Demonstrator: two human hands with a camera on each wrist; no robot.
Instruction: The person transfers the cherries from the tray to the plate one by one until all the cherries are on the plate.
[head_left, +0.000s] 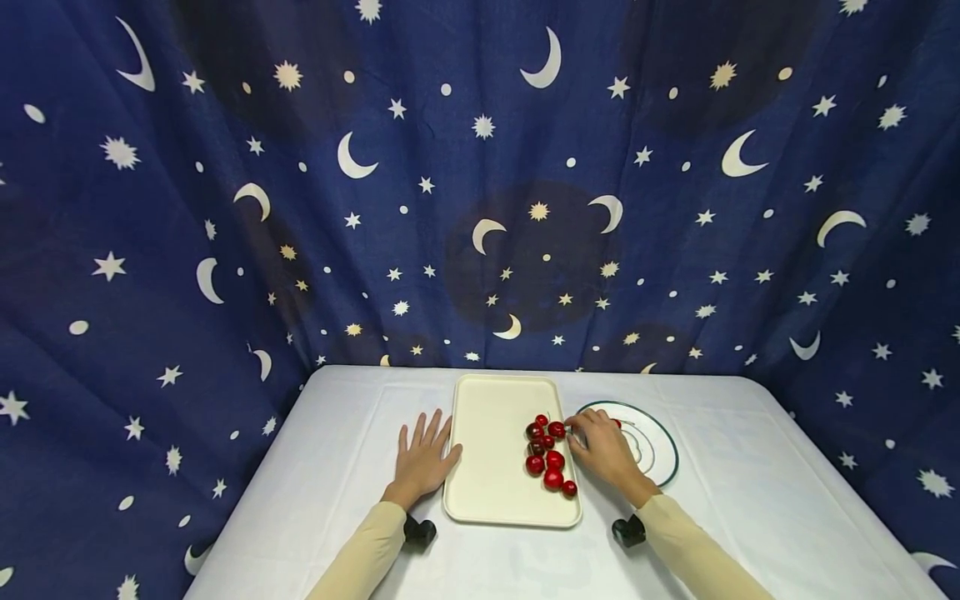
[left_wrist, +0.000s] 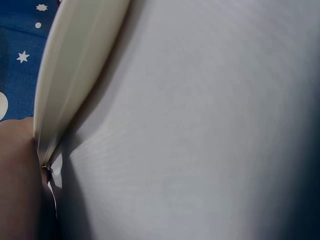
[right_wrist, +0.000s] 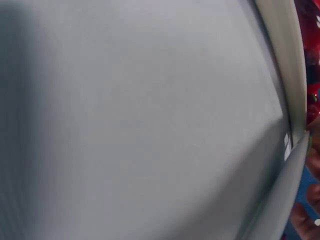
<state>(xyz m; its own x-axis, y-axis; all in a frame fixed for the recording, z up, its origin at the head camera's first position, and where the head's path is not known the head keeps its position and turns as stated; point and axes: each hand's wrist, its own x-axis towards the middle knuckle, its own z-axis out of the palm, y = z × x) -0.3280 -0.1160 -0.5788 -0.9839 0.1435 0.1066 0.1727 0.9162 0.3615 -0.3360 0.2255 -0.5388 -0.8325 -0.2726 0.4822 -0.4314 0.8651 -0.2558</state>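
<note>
In the head view a cream rectangular tray [head_left: 487,433] lies on the table, with several red cherries [head_left: 553,479] grouped along its right side. My left hand [head_left: 423,462] rests at the tray's left edge, fingers spread and straight, thumb over the rim. Over the left part of a white plate with a green rim [head_left: 663,454], my right hand [head_left: 606,446] reaches toward the tray's right edge. Its bent fingertips are close beside a cherry [head_left: 556,429]; no cherry shows between them. Another cherry [head_left: 617,423] on the plate is partly hidden behind that hand.
A white cloth [head_left: 360,500] covers the table. Behind it hangs a dark blue curtain [head_left: 450,250] with moons and stars. Black wrist devices sit under the left wrist [head_left: 420,532] and right wrist [head_left: 628,532].
</note>
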